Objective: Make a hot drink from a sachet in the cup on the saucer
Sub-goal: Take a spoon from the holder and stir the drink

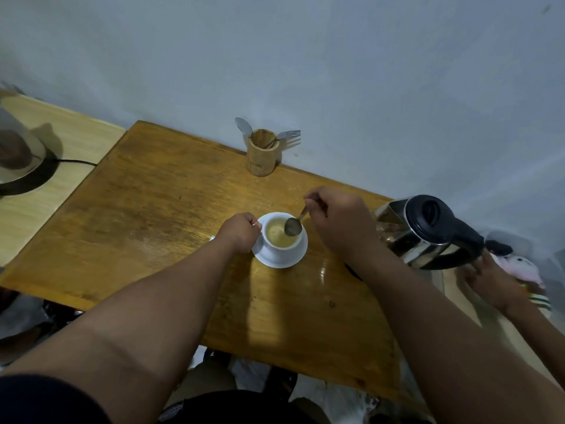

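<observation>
Here, a small white ceramic cup (279, 237) of pale frothy drink is seen on a round white saucer (279, 258) mid-table on the worn wooden tabletop (159, 209). Its handle is pinched by the left hand (240, 232); a slim metal teaspoon (294, 225) is pinched by the right hand (339, 223), bowl over the cup's rim.

I note a wooden holder (262, 157) at the far edge of the brown table (153, 215), against the wall (336, 71); a spare spoon (244, 126) and fork (287, 134) stand in it. Another person's hand (492, 283) shows at the right edge.
</observation>
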